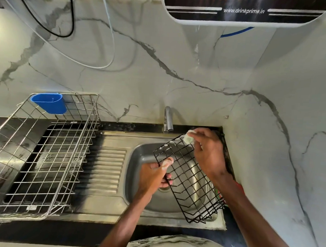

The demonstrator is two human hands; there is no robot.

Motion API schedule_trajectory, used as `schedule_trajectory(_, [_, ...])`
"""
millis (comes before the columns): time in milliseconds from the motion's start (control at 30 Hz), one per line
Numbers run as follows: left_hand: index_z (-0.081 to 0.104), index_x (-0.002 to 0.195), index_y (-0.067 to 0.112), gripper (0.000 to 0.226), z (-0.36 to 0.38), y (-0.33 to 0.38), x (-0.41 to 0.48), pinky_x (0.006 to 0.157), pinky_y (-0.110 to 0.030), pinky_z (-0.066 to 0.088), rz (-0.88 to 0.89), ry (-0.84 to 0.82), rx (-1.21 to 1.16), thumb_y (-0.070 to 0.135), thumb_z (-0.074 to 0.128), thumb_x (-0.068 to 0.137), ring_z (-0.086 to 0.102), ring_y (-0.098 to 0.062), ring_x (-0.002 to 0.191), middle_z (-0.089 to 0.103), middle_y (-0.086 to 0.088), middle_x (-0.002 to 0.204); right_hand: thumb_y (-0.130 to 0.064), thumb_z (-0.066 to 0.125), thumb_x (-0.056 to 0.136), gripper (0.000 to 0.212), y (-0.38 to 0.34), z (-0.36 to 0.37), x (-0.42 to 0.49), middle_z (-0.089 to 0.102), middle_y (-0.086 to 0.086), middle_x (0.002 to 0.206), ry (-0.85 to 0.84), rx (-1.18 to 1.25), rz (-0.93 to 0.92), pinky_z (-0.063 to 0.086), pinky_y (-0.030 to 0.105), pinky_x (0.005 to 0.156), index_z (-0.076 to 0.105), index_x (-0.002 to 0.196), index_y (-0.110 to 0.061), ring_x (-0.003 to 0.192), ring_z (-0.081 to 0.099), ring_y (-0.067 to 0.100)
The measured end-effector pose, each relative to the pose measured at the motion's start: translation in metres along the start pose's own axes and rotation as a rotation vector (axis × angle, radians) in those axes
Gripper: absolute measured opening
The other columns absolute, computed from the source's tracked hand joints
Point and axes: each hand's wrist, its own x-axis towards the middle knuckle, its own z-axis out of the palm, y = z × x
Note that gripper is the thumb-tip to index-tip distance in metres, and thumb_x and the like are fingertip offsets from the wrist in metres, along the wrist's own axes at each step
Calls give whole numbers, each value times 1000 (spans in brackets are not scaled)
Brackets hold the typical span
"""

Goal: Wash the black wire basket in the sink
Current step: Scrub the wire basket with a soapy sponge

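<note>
Black wire basket (188,181), tilted over steel sink (139,155) against marble wall (150,82): left hand (153,176) grips its left rim, right hand (207,152) pinches sudsy scrubber (188,138) at its far corner.

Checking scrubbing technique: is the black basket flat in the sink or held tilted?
Tilted: the left hand holds the black wire basket up over the sink; the right hand presses a scrubber to its far corner.

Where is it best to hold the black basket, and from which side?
Its left long edge, from the left, where the left hand grips. The open grid can be hooked anywhere; the basket lies tilted over the sink, and its far corner is left to the scrubber in the right hand.
</note>
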Motion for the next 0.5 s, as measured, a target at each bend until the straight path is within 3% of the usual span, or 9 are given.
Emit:
schedule_trajectory(133, [73,87,14,23,-1,3,-1,61,-36,65,-2,34,14,36,77,90,76,-34,69,77,-18,79,17,67,82,38,-30,13,-21,71,8,110,-99,36,-184,59,20,79,78,105,-11,96,70,21])
schedule_trajectory(267, [71,87,11,18,-3,3,-3,54,-31,63,2,58,-2,28,73,95,73,-33,66,76,-16,74,19,65,78,49,-42,27,-31,72,0,119,-268,141,-305,52,21,98,78,108,-17,114,65,15])
schedule_trajectory(367, [73,90,8,21,-6,4,-4,52,-30,61,11,64,32,29,77,91,74,-30,65,77,-21,80,18,62,81,48,-31,23,-21,72,-1,120,-339,199,-345,49,22,101,77,110,-17,117,61,9])
schedule_trajectory(500, [74,94,6,34,-8,6,-3,56,-36,64,-17,48,67,38,82,86,77,-33,68,77,-19,77,15,58,79,46,7,9,-3,72,-7,117,-220,97,-272,56,23,88,80,100,-20,111,61,9])
